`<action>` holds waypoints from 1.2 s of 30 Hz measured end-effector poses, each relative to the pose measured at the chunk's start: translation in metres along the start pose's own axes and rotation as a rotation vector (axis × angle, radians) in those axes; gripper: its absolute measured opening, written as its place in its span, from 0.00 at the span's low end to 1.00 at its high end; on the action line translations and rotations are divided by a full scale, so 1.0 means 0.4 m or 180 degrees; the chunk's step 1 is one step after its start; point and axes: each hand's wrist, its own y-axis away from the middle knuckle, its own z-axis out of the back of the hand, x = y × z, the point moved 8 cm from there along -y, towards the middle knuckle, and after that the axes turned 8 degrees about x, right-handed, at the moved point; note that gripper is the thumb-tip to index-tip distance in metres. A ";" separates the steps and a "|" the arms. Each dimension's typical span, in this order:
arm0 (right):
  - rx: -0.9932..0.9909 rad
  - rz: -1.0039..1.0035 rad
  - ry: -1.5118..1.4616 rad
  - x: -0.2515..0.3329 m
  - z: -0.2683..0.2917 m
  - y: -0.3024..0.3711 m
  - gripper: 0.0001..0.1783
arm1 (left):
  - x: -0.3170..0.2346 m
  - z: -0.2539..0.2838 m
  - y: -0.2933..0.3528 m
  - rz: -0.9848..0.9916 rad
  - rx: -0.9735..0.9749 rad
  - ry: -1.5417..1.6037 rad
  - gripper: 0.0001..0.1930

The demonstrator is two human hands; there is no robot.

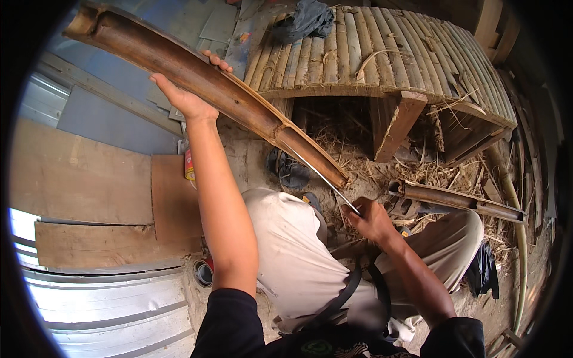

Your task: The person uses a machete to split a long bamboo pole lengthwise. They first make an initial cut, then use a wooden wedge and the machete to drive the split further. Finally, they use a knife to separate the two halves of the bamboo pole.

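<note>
A long split bamboo half, brown and hollow side up, slants from the upper left down to the middle. My left hand supports it from beneath, thumb at the near edge and fingertips over the far edge. In my right hand is a thin metal rod, gripped near its lower end. Its far tip reaches into the bamboo's hollow beside a node ridge; whether it touches the wall, I cannot tell. The rod's exact kind does not show.
A low bamboo-slat bench stands ahead, a dark plastic bag on top. Another split bamboo piece lies at the right among straw-like shavings. Wooden boards and corrugated metal sheet are at the left, near an open can.
</note>
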 end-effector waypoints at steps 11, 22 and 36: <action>-0.0010 -0.0309 -0.0359 0.009 -0.053 -0.073 0.34 | -0.005 -0.046 0.001 -0.0023 -0.0442 -0.0194 0.53; 0.0000 -0.0124 0.0097 0.031 -0.071 -0.060 0.32 | -0.009 -0.098 0.000 0.0033 -0.0118 -0.0366 0.53; -0.0195 0.0130 0.0027 0.049 -0.055 -0.075 0.31 | 0.002 -0.066 0.004 0.0138 -0.0459 -0.0309 0.52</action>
